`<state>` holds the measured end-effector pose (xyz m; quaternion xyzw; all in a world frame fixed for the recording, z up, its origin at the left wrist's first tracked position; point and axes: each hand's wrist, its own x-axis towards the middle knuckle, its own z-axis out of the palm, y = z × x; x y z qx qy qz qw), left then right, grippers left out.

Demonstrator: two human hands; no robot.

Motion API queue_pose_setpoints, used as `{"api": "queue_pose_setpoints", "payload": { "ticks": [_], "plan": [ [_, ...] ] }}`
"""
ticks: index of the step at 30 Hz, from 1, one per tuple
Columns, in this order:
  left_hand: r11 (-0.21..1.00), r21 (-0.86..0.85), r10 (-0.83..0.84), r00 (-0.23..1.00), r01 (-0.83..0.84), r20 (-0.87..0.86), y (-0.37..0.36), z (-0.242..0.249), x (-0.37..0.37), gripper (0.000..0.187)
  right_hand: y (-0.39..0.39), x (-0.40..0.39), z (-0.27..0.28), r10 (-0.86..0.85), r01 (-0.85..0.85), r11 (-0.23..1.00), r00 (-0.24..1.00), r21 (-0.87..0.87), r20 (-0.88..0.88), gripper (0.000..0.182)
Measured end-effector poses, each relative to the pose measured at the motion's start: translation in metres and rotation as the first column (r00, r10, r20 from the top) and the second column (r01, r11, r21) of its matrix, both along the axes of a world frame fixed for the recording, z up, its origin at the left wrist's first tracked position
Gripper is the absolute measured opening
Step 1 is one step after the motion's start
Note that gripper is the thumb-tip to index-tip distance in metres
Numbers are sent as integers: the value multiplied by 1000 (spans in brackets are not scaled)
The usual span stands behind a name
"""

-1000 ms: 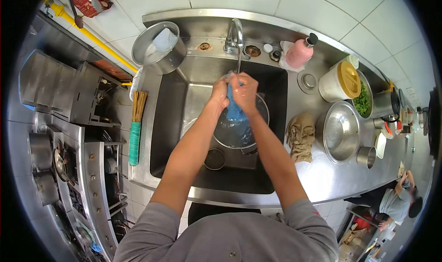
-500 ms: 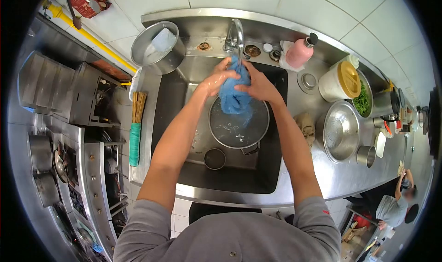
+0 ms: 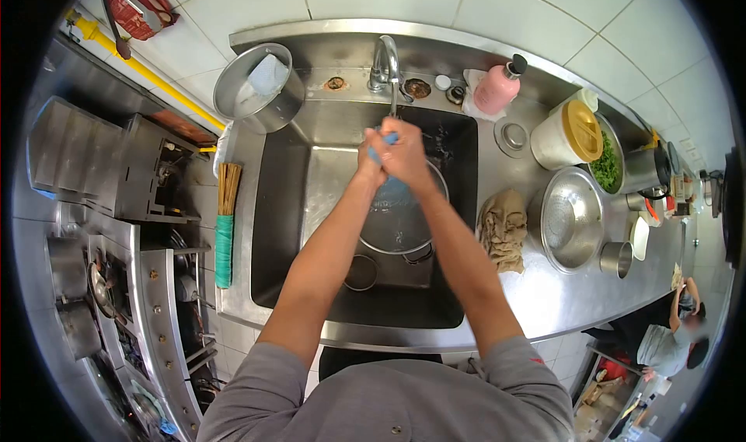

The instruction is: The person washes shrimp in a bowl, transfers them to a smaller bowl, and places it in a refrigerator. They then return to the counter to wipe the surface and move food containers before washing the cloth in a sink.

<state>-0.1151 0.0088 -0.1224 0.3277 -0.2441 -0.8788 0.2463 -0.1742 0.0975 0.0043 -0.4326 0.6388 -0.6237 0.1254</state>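
Note:
A blue cloth is bunched up between my two hands, just below the faucet, with only small parts of it showing. My left hand is closed on it from the left. Pressed close beside it, my right hand has its fingers wrapped round the same cloth. Beneath them, a round pan with water sits in the dark sink. A small round bowl lies nearer the sink's front.
A metal pot stands at the sink's back left, a green-handled bundle of sticks below it. To the right are a pink bottle, a brown cloth, a colander and a yellow-lidded tub. Another person is far right.
My hands have come together and closed round the blue cloth, which hung spread between them before. It is now squeezed small, slightly lower. The view has shifted a little.

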Motion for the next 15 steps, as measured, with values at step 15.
{"api": "queue_pose_setpoints", "payload": {
  "ticks": [15],
  "plan": [
    [992, -92, -92, 993, 85, -80, 13, 41, 1, 40, -8, 19, -7, -227, 229, 973, 972, -32, 61, 36]
  ]
}}
